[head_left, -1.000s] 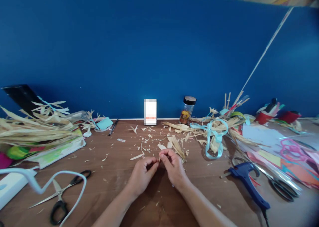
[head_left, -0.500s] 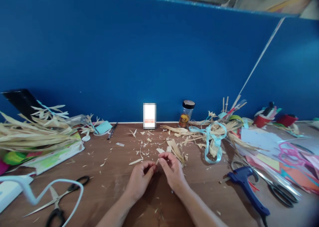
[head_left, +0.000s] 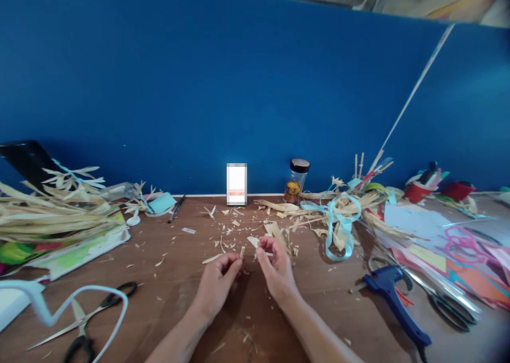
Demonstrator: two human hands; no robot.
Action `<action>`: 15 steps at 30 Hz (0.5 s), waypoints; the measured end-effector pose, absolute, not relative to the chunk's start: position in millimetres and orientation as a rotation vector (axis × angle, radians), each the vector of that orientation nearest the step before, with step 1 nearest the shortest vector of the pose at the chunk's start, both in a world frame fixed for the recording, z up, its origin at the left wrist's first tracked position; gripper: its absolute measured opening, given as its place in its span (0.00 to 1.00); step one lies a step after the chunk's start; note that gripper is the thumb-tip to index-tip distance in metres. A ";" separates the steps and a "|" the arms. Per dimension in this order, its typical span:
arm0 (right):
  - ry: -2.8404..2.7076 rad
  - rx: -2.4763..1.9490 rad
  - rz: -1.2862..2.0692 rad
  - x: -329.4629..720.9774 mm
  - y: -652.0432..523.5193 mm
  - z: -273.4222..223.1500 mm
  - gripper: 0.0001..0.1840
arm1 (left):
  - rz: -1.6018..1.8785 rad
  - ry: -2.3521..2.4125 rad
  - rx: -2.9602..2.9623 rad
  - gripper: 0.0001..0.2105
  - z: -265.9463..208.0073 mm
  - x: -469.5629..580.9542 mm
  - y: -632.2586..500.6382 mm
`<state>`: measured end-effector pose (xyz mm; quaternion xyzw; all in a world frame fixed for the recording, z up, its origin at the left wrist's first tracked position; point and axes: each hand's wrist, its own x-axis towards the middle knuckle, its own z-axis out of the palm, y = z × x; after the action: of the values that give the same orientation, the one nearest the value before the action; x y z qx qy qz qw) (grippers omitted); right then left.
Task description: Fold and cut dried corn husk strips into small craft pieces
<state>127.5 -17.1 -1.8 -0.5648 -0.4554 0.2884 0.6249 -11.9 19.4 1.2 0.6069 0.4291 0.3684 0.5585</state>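
Note:
My left hand point(head_left: 217, 282) pinches a small pale sliver of dried husk point(head_left: 241, 251) between thumb and forefinger, just above the wooden table point(head_left: 179, 299). A short gap to its right, my right hand point(head_left: 274, 267) pinches a second thin husk strip point(head_left: 266, 254). Both hands hover over loose husk scraps point(head_left: 229, 230) scattered in the middle of the table. A small bundle of husk strips point(head_left: 281, 235) lies just beyond my right hand.
Black-handled scissors point(head_left: 79, 326) and a white cable point(head_left: 79, 299) lie at the near left, with a pile of long dried husks point(head_left: 51, 214) behind. A blue glue gun point(head_left: 392, 291), more scissors point(head_left: 446, 299), light-blue ribbon point(head_left: 338, 225) and coloured paper sit right. A jar point(head_left: 295, 181) stands by the blue wall.
My hands were pressed together on one husk piece; now they have drawn apart, each pinching a separate sliver. The view shifted slightly.

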 end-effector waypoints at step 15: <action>-1.100 -1.305 0.679 126.4 -17.5 -4.2 0.14 | 0.873 1.034 1.384 0.12 -2.2 -13.0 21.5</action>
<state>126.4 -17.5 -4.2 -0.5644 -0.4760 0.2940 0.6071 -13.0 21.5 -2.2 0.5888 0.4402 0.3714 0.5672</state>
